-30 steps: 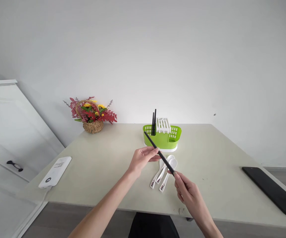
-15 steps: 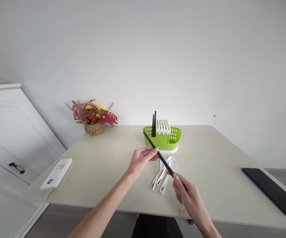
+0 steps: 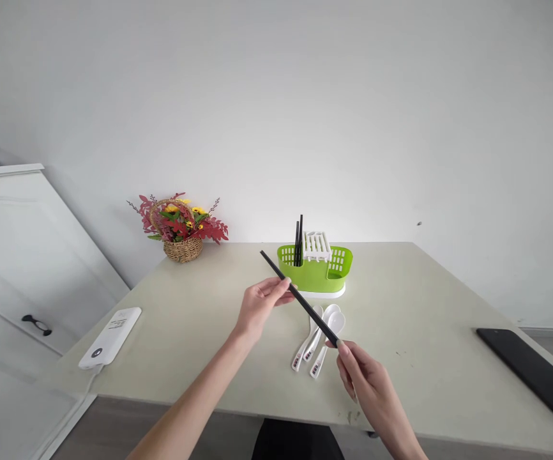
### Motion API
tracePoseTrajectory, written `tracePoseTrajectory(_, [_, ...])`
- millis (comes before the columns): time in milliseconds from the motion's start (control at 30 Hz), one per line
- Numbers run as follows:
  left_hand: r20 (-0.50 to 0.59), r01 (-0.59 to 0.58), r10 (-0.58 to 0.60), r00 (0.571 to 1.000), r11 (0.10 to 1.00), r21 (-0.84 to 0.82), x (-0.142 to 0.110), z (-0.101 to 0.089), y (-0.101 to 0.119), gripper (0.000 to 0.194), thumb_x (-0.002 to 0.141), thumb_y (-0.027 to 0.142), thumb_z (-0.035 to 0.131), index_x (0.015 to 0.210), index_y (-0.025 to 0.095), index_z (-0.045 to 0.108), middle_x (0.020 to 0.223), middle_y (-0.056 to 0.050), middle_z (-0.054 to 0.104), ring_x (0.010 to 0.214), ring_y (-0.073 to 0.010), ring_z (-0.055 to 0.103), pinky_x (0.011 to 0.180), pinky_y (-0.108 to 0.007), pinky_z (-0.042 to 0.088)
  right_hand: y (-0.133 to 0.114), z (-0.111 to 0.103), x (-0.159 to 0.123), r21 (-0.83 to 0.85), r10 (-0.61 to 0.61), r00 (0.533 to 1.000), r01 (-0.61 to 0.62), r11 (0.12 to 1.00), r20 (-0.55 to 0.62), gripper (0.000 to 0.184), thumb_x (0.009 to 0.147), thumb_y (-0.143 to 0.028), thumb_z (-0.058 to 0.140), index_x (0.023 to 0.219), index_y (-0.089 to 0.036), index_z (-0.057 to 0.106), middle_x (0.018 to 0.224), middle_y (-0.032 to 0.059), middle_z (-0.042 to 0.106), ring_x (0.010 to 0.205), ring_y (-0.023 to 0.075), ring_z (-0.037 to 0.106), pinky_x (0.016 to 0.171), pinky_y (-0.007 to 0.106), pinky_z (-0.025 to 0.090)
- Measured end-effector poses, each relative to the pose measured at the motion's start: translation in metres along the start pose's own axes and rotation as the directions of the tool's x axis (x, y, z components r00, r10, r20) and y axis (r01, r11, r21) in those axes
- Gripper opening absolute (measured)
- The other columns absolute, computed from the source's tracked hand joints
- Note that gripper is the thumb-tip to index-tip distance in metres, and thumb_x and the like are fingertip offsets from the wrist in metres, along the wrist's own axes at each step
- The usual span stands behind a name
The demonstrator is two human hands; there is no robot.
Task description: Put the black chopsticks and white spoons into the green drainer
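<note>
Black chopsticks (image 3: 311, 313) slant across the space between my hands, above the table; they lie so close together that I cannot tell how many there are. My left hand (image 3: 263, 303) pinches them toward the far end. At the near end, my right hand (image 3: 365, 375) grips them with thumb and fingers. Beneath them lie three white spoons (image 3: 312, 340), bowls pointing away from me, partly covered by the chopsticks. Behind stands a green utensil holder (image 3: 312, 279) with a white slatted piece (image 3: 317, 245) on top. More black chopsticks (image 3: 298, 241) stand upright in its left compartment.
A wicker basket of artificial flowers (image 3: 182, 250) stands at the back left against the wall. A white power bank (image 3: 110, 338) with a cable lies on the left. On the right edge rests a black phone-like slab (image 3: 530, 377). A white cabinet (image 3: 32, 255) is beside the table.
My left hand has moved left and slightly toward me, along with the far end of the chopsticks. My right hand stays nearly in place, still gripping the near end.
</note>
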State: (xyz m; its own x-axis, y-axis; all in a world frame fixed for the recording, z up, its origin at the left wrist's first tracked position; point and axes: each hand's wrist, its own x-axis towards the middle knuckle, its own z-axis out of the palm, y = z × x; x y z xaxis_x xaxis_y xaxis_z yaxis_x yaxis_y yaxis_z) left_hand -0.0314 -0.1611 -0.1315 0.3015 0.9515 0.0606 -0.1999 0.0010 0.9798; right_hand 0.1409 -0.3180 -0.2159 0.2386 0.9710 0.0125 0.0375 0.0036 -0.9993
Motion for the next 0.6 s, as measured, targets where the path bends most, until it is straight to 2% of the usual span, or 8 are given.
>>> tracePoseTrajectory(133, [-0.156,-0.139,0.137,0.978,0.99,0.0,0.023,-0.024,0.027,0.043,0.067,0.044,0.094,0.093,0.012,0.081,0.096,-0.009,0.08,0.079,-0.0171,0.075,0.092,-0.037,0.064,0.011,-0.019,0.003,-0.043,0.007,1.0,-0.007,0.999,-0.01,0.056,0.1,-0.068,0.045,0.112,-0.02,0.071,0.065,-0.0041,0.039,0.057,0.0131,0.038,0.053,0.027,0.034])
tracePoseTrajectory(233, [-0.278,-0.281,0.273,0.921,0.96,0.013,0.042,-0.04,0.057,0.045,0.063,0.041,0.096,0.094,0.012,0.079,0.096,-0.008,0.08,0.081,-0.0164,0.076,0.092,-0.036,0.063,0.027,-0.041,0.008,-0.076,0.035,0.997,-0.04,0.996,-0.068,0.058,0.098,-0.07,0.046,0.112,-0.02,0.071,0.067,-0.0034,0.042,0.058,0.0143,0.041,0.054,0.027,0.036])
tracePoseTrajectory(333, [-0.34,-0.419,0.416,0.843,0.905,0.071,0.063,-0.045,0.082,0.044,0.065,0.042,0.095,0.094,0.013,0.078,0.096,-0.007,0.08,0.086,-0.018,0.077,0.093,-0.036,0.064,0.041,-0.06,0.013,-0.114,0.086,0.988,-0.1,0.988,-0.126,0.062,0.093,-0.075,0.049,0.11,-0.019,0.071,0.066,-0.0029,0.044,0.058,0.0153,0.043,0.053,0.028,0.037])
tracePoseTrajectory(400, [-0.336,-0.472,0.495,0.801,0.868,0.152,0.08,-0.042,0.091,0.044,0.069,0.045,0.092,0.095,0.013,0.077,0.093,-0.007,0.079,0.086,-0.019,0.077,0.092,-0.037,0.065,0.046,-0.067,0.015,-0.129,0.111,0.979,-0.134,0.983,-0.172,0.062,0.092,-0.076,0.051,0.109,-0.02,0.071,0.065,-0.0032,0.045,0.056,0.015,0.043,0.053,0.028,0.038])
tracePoseTrajectory(467, [-0.293,-0.498,0.548,0.783,0.835,0.233,0.102,-0.038,0.092,0.045,0.071,0.047,0.09,0.096,0.012,0.077,0.091,-0.008,0.079,0.082,-0.02,0.078,0.089,-0.038,0.066,0.047,-0.07,0.014,-0.135,0.116,0.972,-0.145,0.98,-0.205,0.059,0.093,-0.074,0.05,0.109,-0.021,0.071,0.064,-0.0035,0.046,0.055,0.0147,0.043,0.054,0.028,0.038])
tracePoseTrajectory(533, [-0.217,-0.495,0.561,0.799,0.818,0.295,0.126,-0.033,0.087,0.048,0.07,0.05,0.09,0.095,0.011,0.076,0.089,-0.009,0.08,0.078,-0.0209,0.078,0.084,-0.038,0.067,0.046,-0.069,0.012,-0.147,0.108,0.97,-0.142,0.979,-0.216,0.057,0.094,-0.072,0.048,0.109,-0.022,0.071,0.064,-0.0034,0.047,0.054,0.015,0.043,0.054,0.028,0.038])
tracePoseTrajectory(600, [-0.119,-0.462,0.53,0.839,0.811,0.36,0.15,-0.028,0.075,0.05,0.069,0.053,0.09,0.092,0.011,0.076,0.088,-0.01,0.08,0.073,-0.0215,0.078,0.079,-0.037,0.067,0.045,-0.067,0.011,-0.17,0.109,0.972,-0.145,0.975,-0.206,0.057,0.095,-0.072,0.047,0.108,-0.022,0.071,0.062,-0.0032,0.046,0.055,0.0157,0.042,0.054,0.028,0.038])
